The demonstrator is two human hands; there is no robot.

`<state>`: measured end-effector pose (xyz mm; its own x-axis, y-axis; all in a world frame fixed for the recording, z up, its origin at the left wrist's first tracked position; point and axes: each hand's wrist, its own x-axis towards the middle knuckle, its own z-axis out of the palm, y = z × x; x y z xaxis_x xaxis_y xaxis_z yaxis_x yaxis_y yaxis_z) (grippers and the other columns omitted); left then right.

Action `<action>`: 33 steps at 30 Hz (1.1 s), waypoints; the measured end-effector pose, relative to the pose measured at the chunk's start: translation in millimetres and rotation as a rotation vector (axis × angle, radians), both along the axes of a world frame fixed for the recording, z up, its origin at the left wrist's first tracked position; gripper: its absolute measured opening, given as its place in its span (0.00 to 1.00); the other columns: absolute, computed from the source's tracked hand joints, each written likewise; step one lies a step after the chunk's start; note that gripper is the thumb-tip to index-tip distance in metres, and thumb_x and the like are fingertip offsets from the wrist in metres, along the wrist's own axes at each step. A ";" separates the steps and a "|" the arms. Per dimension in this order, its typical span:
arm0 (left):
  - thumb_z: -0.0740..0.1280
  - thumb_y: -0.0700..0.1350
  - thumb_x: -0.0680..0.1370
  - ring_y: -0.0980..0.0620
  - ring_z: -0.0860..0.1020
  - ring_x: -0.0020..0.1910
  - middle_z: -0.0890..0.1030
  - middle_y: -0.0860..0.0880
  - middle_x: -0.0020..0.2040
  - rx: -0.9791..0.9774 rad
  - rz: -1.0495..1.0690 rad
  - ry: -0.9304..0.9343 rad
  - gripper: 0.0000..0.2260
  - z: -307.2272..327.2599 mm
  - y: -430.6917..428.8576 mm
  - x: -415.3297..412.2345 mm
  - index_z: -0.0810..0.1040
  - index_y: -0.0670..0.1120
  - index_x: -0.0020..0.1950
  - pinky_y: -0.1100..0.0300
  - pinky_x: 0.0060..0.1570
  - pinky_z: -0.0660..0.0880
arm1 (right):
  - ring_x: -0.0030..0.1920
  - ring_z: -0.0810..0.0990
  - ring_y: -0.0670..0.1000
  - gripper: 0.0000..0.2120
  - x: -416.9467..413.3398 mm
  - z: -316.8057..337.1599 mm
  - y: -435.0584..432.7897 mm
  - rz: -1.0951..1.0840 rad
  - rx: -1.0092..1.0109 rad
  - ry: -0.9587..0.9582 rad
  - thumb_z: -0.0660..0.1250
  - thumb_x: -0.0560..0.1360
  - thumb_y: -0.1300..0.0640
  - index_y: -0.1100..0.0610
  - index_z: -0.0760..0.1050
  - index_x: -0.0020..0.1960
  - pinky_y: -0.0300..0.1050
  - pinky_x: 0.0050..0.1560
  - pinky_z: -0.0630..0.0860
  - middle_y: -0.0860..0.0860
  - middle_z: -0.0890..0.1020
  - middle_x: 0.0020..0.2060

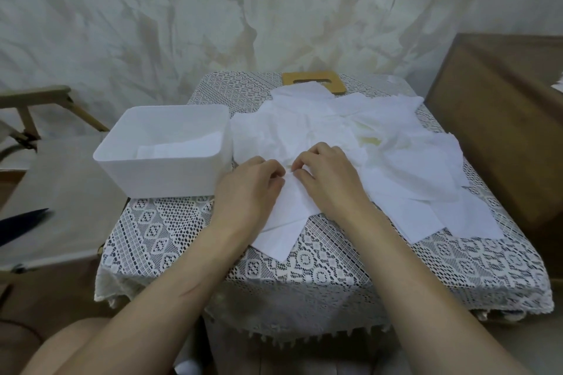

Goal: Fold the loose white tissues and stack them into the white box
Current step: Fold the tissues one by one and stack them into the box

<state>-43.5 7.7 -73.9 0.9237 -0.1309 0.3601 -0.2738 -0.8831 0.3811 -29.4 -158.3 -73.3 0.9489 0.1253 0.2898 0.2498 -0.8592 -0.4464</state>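
Left grip (253,183) and right grip (327,173): both curled, fingertips pinching the far edge of one tissue (289,216) at the point where the two hands meet. Exact finger contact is hard to read: the left fingertips are tucked under the knuckles, and it is white paper on white paper. The tissue lies flat on the lace-covered counter (182,240), its near corner pointing toward the person and its far part covered by both hands. Hidden or cut off: the loose tissue pile (380,134) overlaps itself and sheet edges merge, so sheets cannot be counted. The pile covers part of a slotted wooden board (313,82) at the counter's far edge. A dark object (21,224) at the left frame edge is cut off and not identifiable. Pose: two bare forearms reach forward from the bottom of the frame and converge, palms down, wrists low over the lace. Count: 2 hands, 1 tissue held, 1 white box (158,183), 1 pile, 1 board. The white box stands open on the counter's left side, just beside the pile and close to the left grip; contact cannot be told. Folded tissues (179,148) lie flat in its bottom, partly screened by the near wall, number not readable.
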 end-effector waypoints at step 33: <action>0.67 0.49 0.83 0.66 0.78 0.35 0.83 0.62 0.37 -0.664 -0.239 0.269 0.09 25.2 -2.2 -21.4 0.83 0.55 0.45 0.69 0.35 0.69 | 0.37 0.83 0.46 0.04 -40.0 46.8 -38.3 0.098 0.866 0.189 0.72 0.78 0.58 0.58 0.82 0.48 0.39 0.38 0.78 0.48 0.85 0.36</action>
<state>-64.9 5.4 -48.7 0.9646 -0.1728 0.1990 -0.2510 -0.3725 0.8934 -69.4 -196.5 -26.5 0.9869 0.0181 0.1601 0.1607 -0.1805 -0.9704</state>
